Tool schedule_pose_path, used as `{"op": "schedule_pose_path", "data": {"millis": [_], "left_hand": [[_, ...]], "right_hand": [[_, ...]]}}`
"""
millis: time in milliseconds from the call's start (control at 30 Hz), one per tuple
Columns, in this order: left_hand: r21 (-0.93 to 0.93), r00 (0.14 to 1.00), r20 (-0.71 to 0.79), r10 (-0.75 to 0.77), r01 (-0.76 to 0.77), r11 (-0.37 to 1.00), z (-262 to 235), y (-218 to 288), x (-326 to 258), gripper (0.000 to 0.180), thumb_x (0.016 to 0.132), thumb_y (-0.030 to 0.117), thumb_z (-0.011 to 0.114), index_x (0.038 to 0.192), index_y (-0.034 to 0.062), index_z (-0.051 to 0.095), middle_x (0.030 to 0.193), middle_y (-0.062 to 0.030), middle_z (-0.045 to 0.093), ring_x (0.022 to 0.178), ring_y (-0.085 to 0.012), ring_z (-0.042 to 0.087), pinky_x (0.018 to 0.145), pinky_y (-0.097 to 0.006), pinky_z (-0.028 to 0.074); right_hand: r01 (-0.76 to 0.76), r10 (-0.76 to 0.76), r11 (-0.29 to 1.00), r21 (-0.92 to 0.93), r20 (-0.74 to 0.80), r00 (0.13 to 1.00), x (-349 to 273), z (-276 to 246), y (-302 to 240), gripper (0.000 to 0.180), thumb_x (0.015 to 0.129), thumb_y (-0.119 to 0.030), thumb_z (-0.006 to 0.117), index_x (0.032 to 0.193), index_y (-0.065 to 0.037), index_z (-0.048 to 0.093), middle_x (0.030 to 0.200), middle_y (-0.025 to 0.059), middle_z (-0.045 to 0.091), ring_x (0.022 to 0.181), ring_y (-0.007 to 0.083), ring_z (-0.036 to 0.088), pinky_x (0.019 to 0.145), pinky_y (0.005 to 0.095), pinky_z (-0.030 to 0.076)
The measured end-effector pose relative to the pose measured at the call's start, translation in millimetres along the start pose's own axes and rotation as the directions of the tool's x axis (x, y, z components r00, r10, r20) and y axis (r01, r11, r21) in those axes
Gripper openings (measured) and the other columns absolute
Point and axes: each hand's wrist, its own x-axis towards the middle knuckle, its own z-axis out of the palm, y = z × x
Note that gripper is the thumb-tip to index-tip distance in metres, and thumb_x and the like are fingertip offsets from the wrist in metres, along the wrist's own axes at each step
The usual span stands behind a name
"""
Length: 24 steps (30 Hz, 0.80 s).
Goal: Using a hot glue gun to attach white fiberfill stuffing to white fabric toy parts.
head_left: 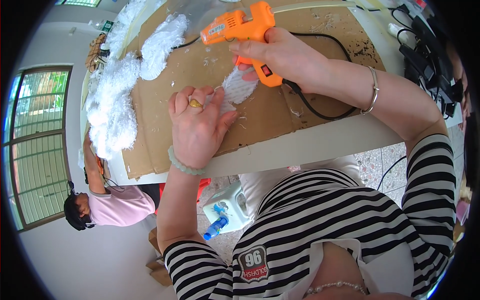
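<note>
My right hand (277, 55) is wrapped round an orange glue gun (262, 30), whose nozzle points to the left. A long pale glue stick (312, 4) runs out of its back end. Below the gun lies a white ribbed fabric piece (239, 89) with frayed edges, partly covered by my hands. The lower fingers of my right hand are close to this piece. My left hand (196, 120) has curled fingers and grips its left edge. Both hands are over a brown cardboard sheet (270, 115) on the table.
White fluffy pieces (112, 110) are heaped along the left, with another oval white fluffy piece (162, 45) beside them. A black cord (315, 112) loops from the gun. Black power adapters (430, 65) crowd the right edge. Another person (120, 202) works at the table's left side.
</note>
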Motion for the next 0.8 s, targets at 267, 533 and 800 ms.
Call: {"op": "schedule_pose_path", "data": {"millis": [267, 533, 800], "left_hand": [[0.019, 0.999, -0.008, 0.053, -0.053, 0.998, -9.1, -0.1, 8.3, 0.036, 0.069, 0.028, 0.073, 0.094, 0.0036, 0.065, 0.083, -0.0074, 0.061, 0.086, -0.0257, 0.053, 0.083, -0.042, 0.039], [-0.343, 0.959, 0.025, -0.283, 0.274, 0.899, 0.1, -3.5, 23.5, 0.034, 0.079, 0.03, 0.067, 0.099, 0.0033, 0.06, 0.072, -0.0091, 0.061, 0.075, -0.0296, 0.056, 0.077, -0.042, 0.042], [-0.145, 0.999, 0.022, -0.049, 0.052, 0.988, 14.9, -4.4, 34.7, 0.036, 0.072, 0.027, 0.072, 0.098, 0.0035, 0.065, 0.08, -0.01, 0.059, 0.082, -0.029, 0.055, 0.08, -0.039, 0.041]], "right_hand": [[0.087, -0.087, 0.996, -0.004, -0.021, 0.996, 5.3, -4.9, -9.4, 0.034, 0.092, -0.029, 0.055, 0.108, 0.001, 0.055, 0.095, 0.0052, 0.059, 0.088, 0.012, 0.059, 0.078, 0.0276, 0.053], [0.011, -0.012, 1.0, -0.029, -0.022, 1.0, -5.1, 1.3, -7.1, 0.035, 0.092, -0.029, 0.055, 0.111, 0.0, 0.054, 0.098, 0.0052, 0.057, 0.092, 0.0111, 0.056, 0.076, 0.0291, 0.053], [-0.002, 0.002, 1.0, -0.025, -0.008, 1.0, -0.6, 0.2, 0.7, 0.036, 0.092, -0.029, 0.055, 0.113, 0.0, 0.052, 0.097, 0.0045, 0.057, 0.091, 0.0103, 0.054, 0.074, 0.0282, 0.053]]}}
